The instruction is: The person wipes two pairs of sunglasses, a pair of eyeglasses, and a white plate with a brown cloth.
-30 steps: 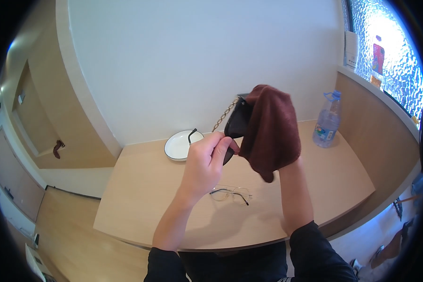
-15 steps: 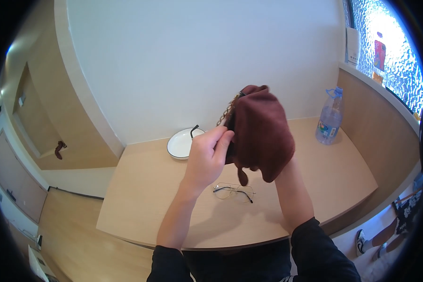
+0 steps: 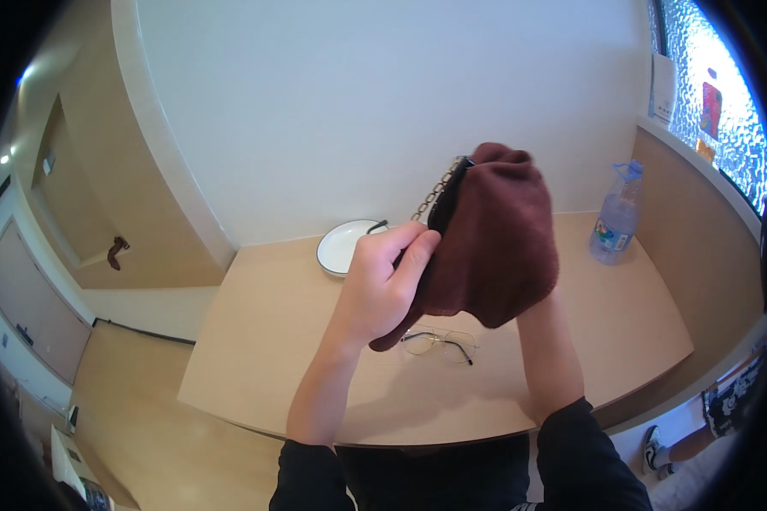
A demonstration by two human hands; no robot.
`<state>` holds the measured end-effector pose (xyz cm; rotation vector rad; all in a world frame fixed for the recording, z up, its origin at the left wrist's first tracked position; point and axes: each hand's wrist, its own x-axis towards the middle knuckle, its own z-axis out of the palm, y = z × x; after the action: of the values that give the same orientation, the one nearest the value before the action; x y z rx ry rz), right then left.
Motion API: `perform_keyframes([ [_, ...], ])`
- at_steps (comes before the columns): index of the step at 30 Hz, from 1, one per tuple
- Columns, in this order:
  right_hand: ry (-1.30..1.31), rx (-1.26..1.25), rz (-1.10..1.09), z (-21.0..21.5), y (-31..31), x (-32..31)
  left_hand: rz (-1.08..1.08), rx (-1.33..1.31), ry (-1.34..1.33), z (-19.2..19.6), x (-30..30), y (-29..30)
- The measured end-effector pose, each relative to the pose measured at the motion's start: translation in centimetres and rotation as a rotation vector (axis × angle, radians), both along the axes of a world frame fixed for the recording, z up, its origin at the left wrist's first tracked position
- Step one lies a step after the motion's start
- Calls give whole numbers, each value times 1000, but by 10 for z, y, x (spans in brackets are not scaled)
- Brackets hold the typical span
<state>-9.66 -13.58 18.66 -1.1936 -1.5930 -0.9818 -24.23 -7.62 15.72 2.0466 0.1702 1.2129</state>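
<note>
A maroon cloth (image 3: 503, 247) hangs in front of me above the desk, draped over a black item with a gold chain (image 3: 430, 189), probably a small chain bag. My left hand (image 3: 392, 272) is closed on the black item's near-left edge, thumb on top, with the cloth beside its fingertips. One corner of the cloth dangles below that hand. My right hand is hidden behind or under the cloth; only the right forearm shows, coming up from below. Beneath the cloth, wire-rimmed glasses (image 3: 439, 342) lie on the desk.
A white dark-rimmed dish (image 3: 341, 247) stands at the back of the desk (image 3: 256, 358), a black stick-like thing (image 3: 377, 226) over its edge. A clear blue-capped bottle (image 3: 615, 217) stands back right, beside a wooden partition (image 3: 707, 221). Another person's legs (image 3: 690, 451) show at lower right.
The view has shifted slightly. The cloth has turned and spread, hiding more of the black item's lower part, and its loose corner has swung left below my left hand.
</note>
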Motion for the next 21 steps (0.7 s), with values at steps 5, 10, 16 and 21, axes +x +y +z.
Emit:
perform_keyframes([
  [5, -49, -80, 228, 5, -3, 0, -69, -170, -61, -4, 0, 1],
  [10, -163, -229, 42, 5, -9, -10, -85, -287, -108, -6, 1, 9],
  [16, 26, -13, 247, 3, 1, 15, -149, -226, 49, -2, 10, -2],
  [21, 60, -79, 356, -3, 4, -13, -156, -405, -216, -7, 7, 3],
])
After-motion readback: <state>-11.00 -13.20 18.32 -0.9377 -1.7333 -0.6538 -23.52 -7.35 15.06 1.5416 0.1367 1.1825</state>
